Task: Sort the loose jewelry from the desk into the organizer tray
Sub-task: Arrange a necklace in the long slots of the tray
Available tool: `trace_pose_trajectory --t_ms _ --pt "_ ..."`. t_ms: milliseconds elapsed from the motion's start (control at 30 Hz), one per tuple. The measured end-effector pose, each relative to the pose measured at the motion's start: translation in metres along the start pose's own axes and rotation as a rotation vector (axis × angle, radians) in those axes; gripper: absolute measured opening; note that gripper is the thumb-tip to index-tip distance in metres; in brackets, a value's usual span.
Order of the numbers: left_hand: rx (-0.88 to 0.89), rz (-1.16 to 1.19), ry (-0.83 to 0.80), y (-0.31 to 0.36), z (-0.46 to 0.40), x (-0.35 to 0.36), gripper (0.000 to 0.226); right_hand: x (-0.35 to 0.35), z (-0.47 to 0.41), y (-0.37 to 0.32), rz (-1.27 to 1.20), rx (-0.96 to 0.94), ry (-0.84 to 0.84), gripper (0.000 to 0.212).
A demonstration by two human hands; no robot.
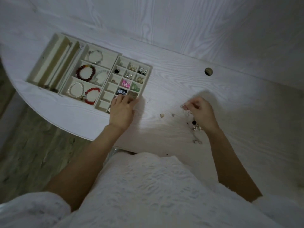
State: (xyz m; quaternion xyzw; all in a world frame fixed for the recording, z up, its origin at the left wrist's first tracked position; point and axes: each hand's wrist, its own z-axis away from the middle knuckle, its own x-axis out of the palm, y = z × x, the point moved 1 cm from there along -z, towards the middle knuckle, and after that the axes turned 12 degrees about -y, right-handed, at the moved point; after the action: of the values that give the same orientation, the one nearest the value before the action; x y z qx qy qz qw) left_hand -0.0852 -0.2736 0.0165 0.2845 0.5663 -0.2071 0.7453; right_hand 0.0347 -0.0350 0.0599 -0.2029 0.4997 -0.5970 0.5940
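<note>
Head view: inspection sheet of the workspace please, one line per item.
Surface: white wood-grain desk, dimly lit.
Job's things: organizer tray at left, bracelets and small pieces in its compartments; loose jewelry on the desk at right.
Clutter: small single pieces between the hands.
Grippers: left hand over the tray's near corner, grip unclear; right hand pinches a small silvery piece.
Cables: nothing seen; round grommet hole.
Surroundings: wood-look floor at left.
</note>
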Motion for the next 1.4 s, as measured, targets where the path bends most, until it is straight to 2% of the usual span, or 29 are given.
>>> trace_pose_trajectory --t_ms 133,267,333,400,533,633,767,967,1233,1333,1400 --pt "-0.024 0.012 -0.031 0.001 -0.001 -0.001 0.046 -0.008 0.003 -0.027 -0.108 -0.084 -0.01 0.007" --pt "-0.066 0.083 -0.052 0.008 -0.007 -0.009 0.037 -0.014 0.003 -0.048 -0.06 -0.125 -0.081 0.005" --pt "-0.016 0.285 -0.045 0.022 -0.015 -0.02 0.042 -0.017 0.005 -0.059 -0.031 -0.156 -0.123 0.005" --pt "0.094 0.621 -0.067 0.045 -0.027 -0.035 0.047 -0.02 0.008 -0.07 -0.021 -0.182 -0.159 0.004" --pt "0.239 1.094 -0.335 0.093 -0.044 -0.066 0.054 -0.027 0.011 -0.087 -0.023 -0.272 -0.204 0.01" --pt "0.297 1.302 -0.474 0.106 -0.043 -0.077 0.038 -0.034 0.012 -0.104 -0.061 -0.338 -0.202 0.019" --pt "0.305 1.344 -0.452 0.098 -0.029 -0.079 0.026 -0.044 0.006 -0.12 -0.207 -0.341 -0.165 0.015" --pt "0.118 1.315 -0.273 0.041 0.005 -0.07 0.022 -0.027 -0.034 -0.129 -0.224 -0.291 -0.146 0.014" --pt "-0.257 1.13 0.062 -0.08 0.052 -0.064 0.014 0.07 -0.12 -0.132 0.135 -0.322 -0.339 0.019" --pt "-0.374 1.016 0.095 -0.129 0.062 -0.061 0.006 0.117 -0.15 -0.137 0.236 -0.318 -0.441 0.006" --pt "-0.426 0.956 0.111 -0.161 0.07 -0.059 0.006 0.148 -0.165 -0.15 0.282 -0.33 -0.509 0.006"
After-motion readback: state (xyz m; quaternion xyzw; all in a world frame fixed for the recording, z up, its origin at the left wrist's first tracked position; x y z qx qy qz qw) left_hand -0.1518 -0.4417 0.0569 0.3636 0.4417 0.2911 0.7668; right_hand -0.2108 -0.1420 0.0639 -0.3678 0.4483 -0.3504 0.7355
